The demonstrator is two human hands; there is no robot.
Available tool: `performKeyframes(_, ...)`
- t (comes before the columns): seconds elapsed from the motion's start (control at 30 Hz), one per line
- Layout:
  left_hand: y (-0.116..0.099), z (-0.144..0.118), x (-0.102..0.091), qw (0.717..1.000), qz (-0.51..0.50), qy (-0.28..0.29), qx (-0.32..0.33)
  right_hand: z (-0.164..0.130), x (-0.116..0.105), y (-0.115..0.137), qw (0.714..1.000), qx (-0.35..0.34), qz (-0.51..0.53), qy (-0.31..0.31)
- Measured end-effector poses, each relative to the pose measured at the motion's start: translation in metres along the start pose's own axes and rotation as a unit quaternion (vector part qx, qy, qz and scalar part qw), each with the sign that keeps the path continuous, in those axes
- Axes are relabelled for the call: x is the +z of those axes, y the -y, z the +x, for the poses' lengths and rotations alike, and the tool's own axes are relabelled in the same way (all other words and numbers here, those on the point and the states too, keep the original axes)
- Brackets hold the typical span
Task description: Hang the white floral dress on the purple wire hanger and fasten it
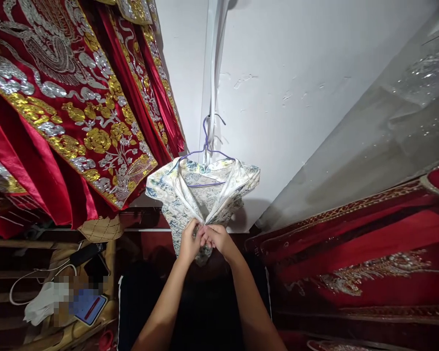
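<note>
A short-sleeved floral shirt [177, 214], pale with blue and yellow print, hangs on a purple hanger [206, 146] in front of me. Its collar is spread and the neckline forms a deep V. At the bottom of that V, my left hand [190, 240] pinches one front edge of the shirt. My right hand [218, 239] grips the other edge, its fingers touching those of the left. Any button between the fingertips is hidden. Below the hands, the lower part of the shirt hangs mostly out of sight.
Red garments with gold and silver embroidery [98, 139] hang at the left. Plastic-covered clothing [351, 146] and red beaded fabric [380, 278] are on the right. A bamboo chair [109, 282] at lower left bears a phone [91, 309], a white cable and a dark case. A white wall [278, 63] stands behind.
</note>
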State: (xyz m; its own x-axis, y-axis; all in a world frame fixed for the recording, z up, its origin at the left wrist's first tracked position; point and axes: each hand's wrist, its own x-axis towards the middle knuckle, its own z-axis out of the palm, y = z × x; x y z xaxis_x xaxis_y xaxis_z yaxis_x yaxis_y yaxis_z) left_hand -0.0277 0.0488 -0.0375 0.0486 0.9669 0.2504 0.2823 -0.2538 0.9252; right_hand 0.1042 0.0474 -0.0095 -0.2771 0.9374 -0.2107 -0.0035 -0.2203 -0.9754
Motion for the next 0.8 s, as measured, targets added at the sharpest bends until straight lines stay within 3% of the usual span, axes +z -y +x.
performKeyframes(0.13, 0.002, -0.005, -0.003, 1.000, -0.007, 0.002, 0.002, -0.003, -0.006, 0.045, 0.999, -0.018, 0.042, -0.024)
performKeyframes(0.3, -0.001, -0.003, -0.007, 0.999, 0.021, 0.031, 0.019, 0.024, -0.023, 0.144, 0.991, -0.101, 0.079, -0.048)
performKeyframes(0.4, -0.006, 0.005, -0.011, 0.996, 0.029, 0.066, 0.043, 0.037, -0.019, 0.184, 0.982, -0.165, 0.086, -0.039)
performKeyframes(0.53, -0.035, 0.032, -0.030, 0.993, 0.021, 0.077, 0.085, 0.033, -0.003, 0.186, 0.979, -0.196, 0.032, -0.037)
performKeyframes(0.67, -0.094, 0.071, -0.057, 0.982, -0.022, -0.024, 0.184, 0.020, 0.003, 0.172, 0.981, -0.187, 0.016, -0.049)
performKeyframes(0.7, -0.109, 0.080, -0.062, 0.977, -0.011, -0.043, 0.209, 0.018, 0.003, 0.171, 0.980, -0.189, 0.010, -0.052)
performKeyframes(0.8, -0.146, 0.098, -0.068, 0.962, 0.082, -0.030, 0.259, 0.017, 0.001, 0.169, 0.974, -0.218, -0.014, -0.056)
